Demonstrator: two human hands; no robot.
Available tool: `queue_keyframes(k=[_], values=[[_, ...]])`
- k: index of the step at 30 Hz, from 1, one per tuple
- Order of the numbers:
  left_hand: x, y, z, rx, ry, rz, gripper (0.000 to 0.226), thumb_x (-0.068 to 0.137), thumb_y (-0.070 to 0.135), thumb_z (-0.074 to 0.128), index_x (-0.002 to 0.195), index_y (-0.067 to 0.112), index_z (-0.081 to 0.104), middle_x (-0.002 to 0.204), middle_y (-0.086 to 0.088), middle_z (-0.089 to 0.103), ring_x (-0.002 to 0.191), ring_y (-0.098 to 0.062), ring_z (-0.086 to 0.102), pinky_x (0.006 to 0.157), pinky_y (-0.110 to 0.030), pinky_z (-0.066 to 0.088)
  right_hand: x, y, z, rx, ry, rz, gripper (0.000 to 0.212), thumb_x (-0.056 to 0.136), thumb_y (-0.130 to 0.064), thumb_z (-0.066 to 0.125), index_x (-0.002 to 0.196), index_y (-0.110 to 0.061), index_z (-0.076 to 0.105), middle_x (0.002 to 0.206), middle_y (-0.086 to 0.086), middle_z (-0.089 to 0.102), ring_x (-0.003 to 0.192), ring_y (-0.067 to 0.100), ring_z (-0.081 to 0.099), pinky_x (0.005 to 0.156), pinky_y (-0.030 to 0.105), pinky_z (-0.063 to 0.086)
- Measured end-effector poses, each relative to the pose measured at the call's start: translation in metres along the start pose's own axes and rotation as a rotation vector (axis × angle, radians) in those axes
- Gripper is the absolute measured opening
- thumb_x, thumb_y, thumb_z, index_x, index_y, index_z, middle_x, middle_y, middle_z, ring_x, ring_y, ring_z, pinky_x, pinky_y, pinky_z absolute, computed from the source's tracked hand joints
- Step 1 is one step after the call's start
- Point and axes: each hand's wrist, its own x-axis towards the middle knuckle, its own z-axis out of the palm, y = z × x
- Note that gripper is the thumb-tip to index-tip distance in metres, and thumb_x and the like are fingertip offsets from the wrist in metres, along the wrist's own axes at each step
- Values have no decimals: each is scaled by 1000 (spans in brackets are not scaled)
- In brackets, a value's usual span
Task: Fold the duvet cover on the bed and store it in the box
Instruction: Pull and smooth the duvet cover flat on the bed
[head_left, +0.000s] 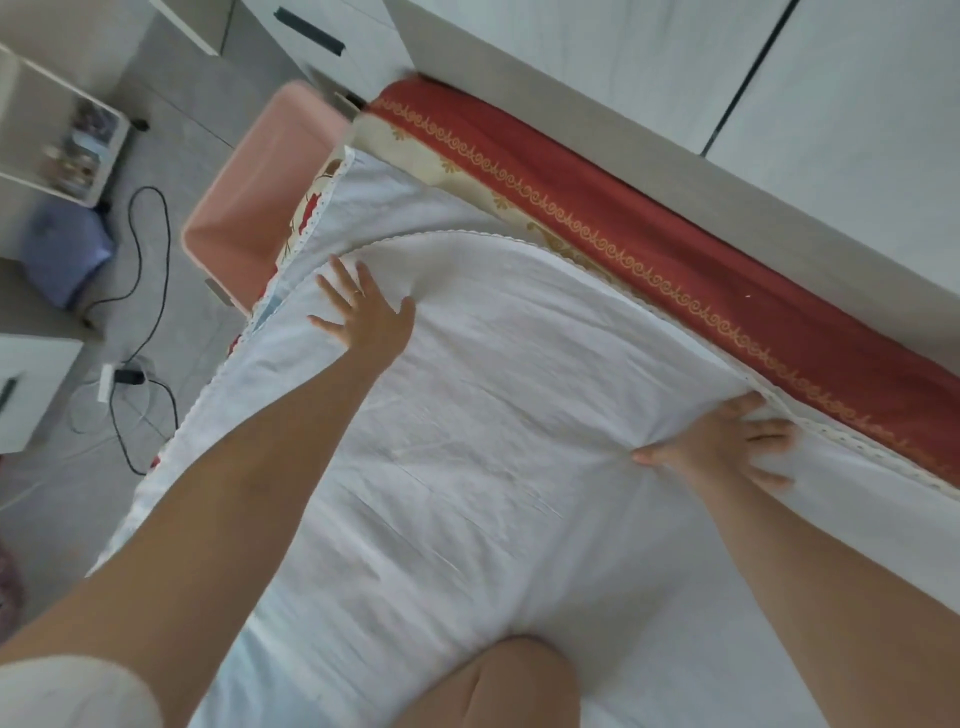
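Cover (493, 415) lies white across the frame's centre on the bed (675, 270). Left hand (363, 317), centre left, presses flat with fingers spread, gripping nothing; right hand (727, 441), centre right, likewise flat near the lace edge. Pink box (244, 208) stands upper left, beside the bed.

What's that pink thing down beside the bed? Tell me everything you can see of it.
The pink box is a pale pink, open-topped tub with rounded corners and smooth walls that look like plastic. It stands upright on the grey floor, close against the far left corner of the bed, whose bedding hides its right side. A small grey piece, perhaps a latch, shows at its near end.
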Motion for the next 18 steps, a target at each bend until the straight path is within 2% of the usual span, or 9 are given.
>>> queue_keyframes(k=[4, 7, 9, 10, 12, 15, 18], values=[[-98, 30, 39, -140, -79, 153, 80, 94, 55, 35, 152, 14, -3, 156, -14, -18, 143, -38, -14, 107, -69, 5, -3, 2, -2, 9, 15, -21, 163, 42, -44, 93, 142, -4, -29, 150, 33, -18, 142, 42, -14, 104, 72, 8], [-169, 49, 64, -132, -194, 350, 83, 85, 69, 21, 150, 29, -11, 156, -5, -24, 142, -36, -20, 106, -69, -1, -4, -2, 0, 15, 32, -91, 162, 43, -48, 92, 142, -5, -30, 150, 33, -18, 142, 42, -14, 105, 72, 7], [-183, 60, 69, -85, -242, 418, 85, 84, 73, 27, 147, 37, -17, 154, 1, -29, 140, -38, -25, 103, -71, -2, -2, 1, 4, -7, 71, -155, 160, 44, -58, 87, 144, -7, -27, 152, 31, -14, 143, 41, -11, 105, 71, 6], [-186, 69, 70, -56, -269, 420, 87, 84, 73, 32, 146, 39, -19, 154, 2, -30, 139, -40, -25, 101, -73, 0, 0, 14, 5, -4, 107, -192, 155, 47, -63, 83, 146, -10, -23, 154, 28, -12, 144, 39, -9, 106, 69, 4], [-179, 80, 63, -7, -310, 391, 91, 83, 71, 40, 146, 39, -17, 154, 1, -28, 139, -42, -22, 100, -75, 7, 10, 40, 8, 47, 189, -375, 129, 64, -61, 74, 151, -17, -10, 157, 20, -4, 146, 32, -5, 111, 62, -1], [-180, 90, 41, 11, -395, 311, 89, 87, 64, 46, 151, 32, -7, 157, -1, -22, 142, -40, -16, 105, -70, 10, 11, 97, 10, 324, 170, -721, 89, 85, -35, 66, 152, -18, 10, 159, 9, 10, 147, 22, 6, 117, 47, -3], [-230, 105, 46, 40, -386, 380, 88, 88, 62, 45, 152, 27, -5, 157, -4, -21, 144, -34, -16, 109, -65, 3, -7, 177, 34, 448, 300, -843, 69, 91, -23, 53, 151, -15, 19, 159, 8, 14, 147, 25, 9, 120, 40, 2]])
